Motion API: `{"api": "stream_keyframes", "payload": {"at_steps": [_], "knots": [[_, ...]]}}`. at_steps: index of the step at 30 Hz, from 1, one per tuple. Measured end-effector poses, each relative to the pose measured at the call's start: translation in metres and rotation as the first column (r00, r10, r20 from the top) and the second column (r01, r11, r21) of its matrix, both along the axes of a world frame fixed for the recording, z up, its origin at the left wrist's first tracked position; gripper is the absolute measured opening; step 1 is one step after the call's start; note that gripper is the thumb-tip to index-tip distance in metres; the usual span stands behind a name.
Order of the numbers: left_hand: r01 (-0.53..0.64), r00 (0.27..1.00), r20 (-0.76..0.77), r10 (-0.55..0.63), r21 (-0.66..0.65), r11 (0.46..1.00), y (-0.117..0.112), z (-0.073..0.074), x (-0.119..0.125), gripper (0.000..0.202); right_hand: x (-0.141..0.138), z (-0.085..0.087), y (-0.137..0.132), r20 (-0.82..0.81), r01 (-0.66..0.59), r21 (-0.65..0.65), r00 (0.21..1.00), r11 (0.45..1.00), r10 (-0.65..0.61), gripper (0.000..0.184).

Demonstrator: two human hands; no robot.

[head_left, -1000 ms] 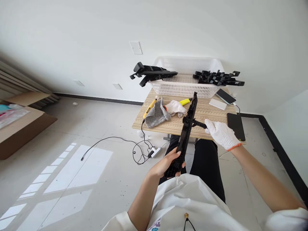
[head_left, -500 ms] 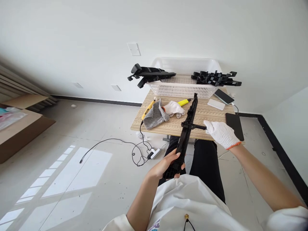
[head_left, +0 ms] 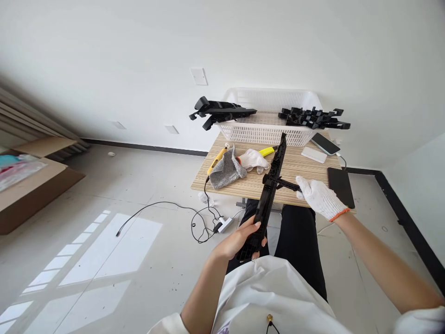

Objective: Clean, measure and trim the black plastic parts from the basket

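The long part (head_left: 266, 202) is black; the worn glove (head_left: 320, 199), white with orange cuff (head_left: 340, 214); the counter (head_left: 295, 167), striped tan; the cloth (head_left: 225, 172), speckled grey.

Open passage: bare tabletop (head_left: 295, 162) between the long black plastic part (head_left: 267, 202) and the white flat box (head_left: 314, 155); middle of the basket (head_left: 257, 134), between left stack (head_left: 222, 111) and right stack (head_left: 313, 118), reachable from above.

Obstructions, left: grey cloth (head_left: 227, 171), white glove (head_left: 255, 159), corded yellow tool (head_left: 216, 161), bunched together.

Obstructions, front: long part, gripped by left hand (head_left: 236, 240), slanting across the table's front edge; slim crosspiece (head_left: 288, 184), its end pinched by gloved right hand (head_left: 320, 198), barring the near approach.

Obstructions, right: phone (head_left: 326, 144) with cable; black tablet (head_left: 340, 187) just beside the right hand.

Overhangs: both stacks, past the basket's sides.
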State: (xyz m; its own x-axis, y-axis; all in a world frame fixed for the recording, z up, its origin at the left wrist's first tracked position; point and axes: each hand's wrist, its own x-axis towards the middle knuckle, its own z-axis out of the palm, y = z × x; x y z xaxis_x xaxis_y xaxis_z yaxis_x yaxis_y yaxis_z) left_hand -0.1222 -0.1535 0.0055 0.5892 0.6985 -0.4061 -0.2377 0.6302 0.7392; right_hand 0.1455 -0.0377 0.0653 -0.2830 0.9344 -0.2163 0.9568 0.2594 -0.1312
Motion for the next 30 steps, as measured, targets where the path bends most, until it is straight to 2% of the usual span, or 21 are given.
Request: {"api": "stream_keyframes", "payload": {"at_steps": [2, 7, 10, 15, 21, 25, 30], "knots": [[0.007, 1.000, -0.028, -0.007, 0.004, 1.000, -0.0002, 0.0032, 0.0002, 0.038, 0.0005, 0.0007, 0.0003, 0.001, -0.014, 0.001, 1.000, 1.000, 0.014, 0.051], [-0.005, 0.998, -0.063, 0.006, 0.010, 1.000, -0.0018, 0.0081, -0.0008, 0.036, -0.0036, 0.0030, 0.0011, 0.145, -0.164, 0.087, 0.978, 0.983, 0.150, 0.046], [-0.008, 0.997, -0.071, 0.009, 0.022, 1.000, -0.0032, 0.0068, -0.0022, 0.036, -0.0059, 0.0039, 0.0017, 0.151, -0.166, 0.091, 0.977, 0.982, 0.151, 0.042], [-0.014, 0.997, -0.077, 0.016, 0.022, 1.000, -0.0041, 0.0058, -0.0030, 0.038, -0.0042, 0.0045, 0.0039, 0.213, -0.222, 0.137, 0.958, 0.965, 0.190, 0.045], [-0.003, 0.997, -0.074, 0.005, 0.030, 1.000, -0.0018, 0.0089, -0.0018, 0.039, -0.0041, 0.0030, 0.0027, 0.268, -0.243, 0.130, 0.942, 0.961, 0.202, 0.049], [0.017, 0.993, -0.116, -0.015, 0.015, 1.000, -0.0012, 0.0075, -0.0014, 0.041, -0.0065, 0.0011, -0.0005, 0.310, -0.212, 0.086, 0.934, 0.973, 0.176, 0.049], [0.032, 0.989, -0.146, -0.032, -0.007, 0.999, 0.0001, 0.0002, 0.0002, 0.043, -0.0094, -0.0010, -0.0008, 0.231, -0.165, 0.020, 0.960, 0.986, 0.156, 0.043]]}}
